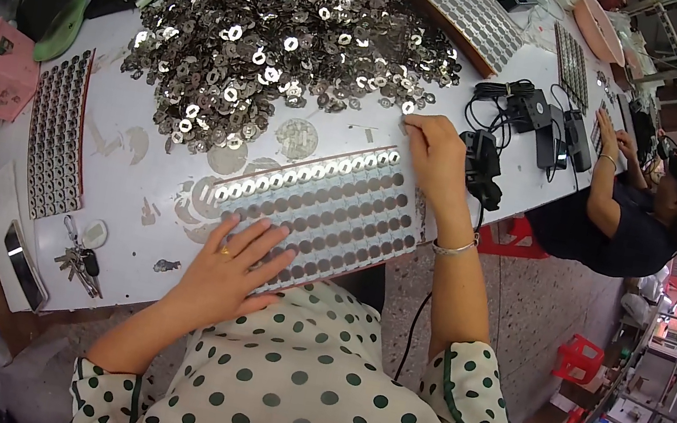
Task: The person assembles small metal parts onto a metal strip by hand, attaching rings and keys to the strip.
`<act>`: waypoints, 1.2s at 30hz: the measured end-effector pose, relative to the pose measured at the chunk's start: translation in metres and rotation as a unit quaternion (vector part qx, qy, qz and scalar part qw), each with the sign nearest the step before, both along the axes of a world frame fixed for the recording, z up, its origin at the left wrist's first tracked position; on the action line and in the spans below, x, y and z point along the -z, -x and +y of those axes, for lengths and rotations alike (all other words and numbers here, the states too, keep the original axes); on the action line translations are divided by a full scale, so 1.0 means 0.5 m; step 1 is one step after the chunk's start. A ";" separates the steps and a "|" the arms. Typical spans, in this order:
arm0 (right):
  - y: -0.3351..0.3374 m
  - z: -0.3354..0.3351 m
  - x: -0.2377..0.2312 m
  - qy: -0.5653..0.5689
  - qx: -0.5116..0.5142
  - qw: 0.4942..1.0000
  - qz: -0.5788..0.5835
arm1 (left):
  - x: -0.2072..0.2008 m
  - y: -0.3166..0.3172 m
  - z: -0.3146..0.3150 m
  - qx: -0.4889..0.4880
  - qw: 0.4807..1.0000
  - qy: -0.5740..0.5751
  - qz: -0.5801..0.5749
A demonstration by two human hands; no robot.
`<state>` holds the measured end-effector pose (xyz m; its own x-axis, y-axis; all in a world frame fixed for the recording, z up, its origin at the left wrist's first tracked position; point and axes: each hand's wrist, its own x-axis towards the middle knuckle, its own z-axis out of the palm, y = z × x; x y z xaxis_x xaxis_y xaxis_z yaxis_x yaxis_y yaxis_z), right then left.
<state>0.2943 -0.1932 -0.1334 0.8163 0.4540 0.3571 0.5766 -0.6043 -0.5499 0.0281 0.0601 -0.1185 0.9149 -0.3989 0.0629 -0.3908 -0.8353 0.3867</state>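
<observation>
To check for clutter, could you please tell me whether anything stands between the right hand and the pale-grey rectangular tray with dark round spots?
Nothing visible does: only white tabletop shows between the right hand and the nearest corner of the tray. The left hand lies over the tray's lower left part.

From afar I see a workshop: heaped metal parts (289, 31), gridded trays (330, 210), a nearby co-worker (624, 212).

White worktop (113, 197), smudged in patches. Far side: broad heap of small metal pieces (286, 44). Near edge: socketed board (327, 223), far row bright. Left: narrow board (59, 135), pink box (2, 73), keys (83, 264), phone (26, 265). Right: black adapters (528, 114), coiled cable (494, 90).
</observation>
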 end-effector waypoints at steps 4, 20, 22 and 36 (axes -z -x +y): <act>0.026 0.016 -0.030 -0.354 0.052 0.848 0.390 | 0.006 -0.048 -0.037 -0.003 0.999 0.034 -0.001; 0.253 0.119 -0.060 -0.363 -0.077 0.831 0.415 | -0.020 -0.154 -0.053 -0.267 0.804 0.527 0.069; 0.256 0.122 -0.055 -0.329 -0.098 0.879 0.331 | -0.014 -0.134 -0.047 -0.260 0.824 0.500 0.054; 0.208 0.114 -0.041 -0.481 -0.099 0.528 0.692 | 0.024 -0.041 0.015 -0.243 0.968 0.059 -0.028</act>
